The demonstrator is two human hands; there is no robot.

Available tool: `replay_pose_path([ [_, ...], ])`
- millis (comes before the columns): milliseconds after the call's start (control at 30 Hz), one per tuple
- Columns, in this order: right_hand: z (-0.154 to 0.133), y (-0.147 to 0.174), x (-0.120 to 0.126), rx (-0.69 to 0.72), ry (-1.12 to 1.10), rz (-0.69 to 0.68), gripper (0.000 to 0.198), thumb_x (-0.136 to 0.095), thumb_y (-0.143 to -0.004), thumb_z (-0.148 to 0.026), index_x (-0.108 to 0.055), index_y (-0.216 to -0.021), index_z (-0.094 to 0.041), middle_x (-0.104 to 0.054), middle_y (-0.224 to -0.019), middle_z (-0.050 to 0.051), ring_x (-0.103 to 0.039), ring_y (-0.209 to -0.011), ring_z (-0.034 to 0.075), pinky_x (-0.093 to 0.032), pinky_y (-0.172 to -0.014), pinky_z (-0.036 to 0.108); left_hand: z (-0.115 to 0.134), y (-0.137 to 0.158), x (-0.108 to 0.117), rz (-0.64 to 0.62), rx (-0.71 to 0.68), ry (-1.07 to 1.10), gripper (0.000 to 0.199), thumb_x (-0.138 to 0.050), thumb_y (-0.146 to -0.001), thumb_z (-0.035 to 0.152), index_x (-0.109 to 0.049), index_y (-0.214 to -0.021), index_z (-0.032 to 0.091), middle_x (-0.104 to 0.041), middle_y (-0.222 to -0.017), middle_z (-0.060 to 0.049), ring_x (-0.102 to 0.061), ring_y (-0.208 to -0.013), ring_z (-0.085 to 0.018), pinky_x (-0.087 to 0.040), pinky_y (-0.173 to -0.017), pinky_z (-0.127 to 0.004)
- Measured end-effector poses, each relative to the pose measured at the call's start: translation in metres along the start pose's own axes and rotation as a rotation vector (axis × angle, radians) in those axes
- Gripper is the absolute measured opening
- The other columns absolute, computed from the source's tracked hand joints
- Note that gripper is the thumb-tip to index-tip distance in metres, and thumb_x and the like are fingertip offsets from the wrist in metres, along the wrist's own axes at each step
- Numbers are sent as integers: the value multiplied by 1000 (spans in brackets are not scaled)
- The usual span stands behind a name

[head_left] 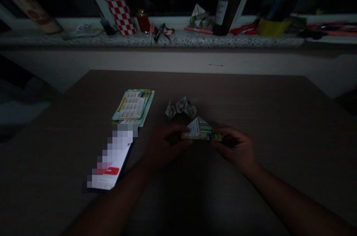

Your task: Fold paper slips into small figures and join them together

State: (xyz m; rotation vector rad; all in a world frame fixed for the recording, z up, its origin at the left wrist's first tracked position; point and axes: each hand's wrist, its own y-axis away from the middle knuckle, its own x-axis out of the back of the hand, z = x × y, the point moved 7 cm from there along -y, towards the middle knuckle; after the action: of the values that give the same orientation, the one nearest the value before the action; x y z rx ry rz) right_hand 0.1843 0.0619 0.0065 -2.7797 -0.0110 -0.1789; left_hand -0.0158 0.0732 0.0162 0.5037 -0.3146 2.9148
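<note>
A printed paper sheet [201,129], folded to a triangular peak with a green lower edge, is held up between both hands above the table. My left hand [169,141] pinches its left corner between thumb and fingers. On the other side, my right hand [235,145] grips the right corner the same way. Just beyond the paper, small folded paper pieces [186,107] of similar print stand on the table. To the left lies a stack of printed sheets [132,106], green and white with rows of small boxes.
A phone [107,180] with a lit, partly blurred screen lies left of my left forearm on the brown table [264,102]. Behind, a granite windowsill [178,42] carries a red-and-white checkered bottle [121,13], a dark bottle [221,15], a red jar [143,22] and small clutter. The room is dim.
</note>
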Motion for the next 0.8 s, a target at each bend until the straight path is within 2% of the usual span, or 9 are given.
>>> replay_pose_path([
  [100, 3, 1, -1, 3, 25, -2, 26, -80, -62, -20, -70, -86, -23, -70, -85, 4, -65, -75, 19, -54, -66, 30, 2, 0, 1, 3, -9, -23, 23, -74, -68, 22, -68, -90, 18, -71, -90, -4, -65, -85, -17, -51, -79, -28],
  [333, 3, 0, -3, 5, -3, -39, 18, -77, -67, -22, -71, -84, -24, -70, -84, 5, -66, -76, 19, -55, -66, 29, 6, 0, 0, -21, -67, -35, 22, -74, -67, 20, -70, -88, 18, -72, -89, -3, -65, -83, -17, -51, -77, -27],
  [567, -1, -2, -1, -22, 34, -32, 4, -74, -70, -27, -74, -73, -24, -72, -74, 4, -67, -67, 19, -56, -61, 31, 15, -3, 2, -37, -143, -38, 2, -69, -73, 17, -70, -75, 18, -71, -77, -2, -65, -71, -13, -51, -68, -23],
  [800, -2, -2, -1, -22, 20, -13, 3, -74, -70, -25, -74, -73, -24, -73, -78, 4, -67, -71, 19, -56, -63, 31, 14, -1, 4, 26, -166, -38, 4, -70, -73, 21, -71, -76, 19, -71, -83, -3, -65, -79, -15, -52, -72, -25],
])
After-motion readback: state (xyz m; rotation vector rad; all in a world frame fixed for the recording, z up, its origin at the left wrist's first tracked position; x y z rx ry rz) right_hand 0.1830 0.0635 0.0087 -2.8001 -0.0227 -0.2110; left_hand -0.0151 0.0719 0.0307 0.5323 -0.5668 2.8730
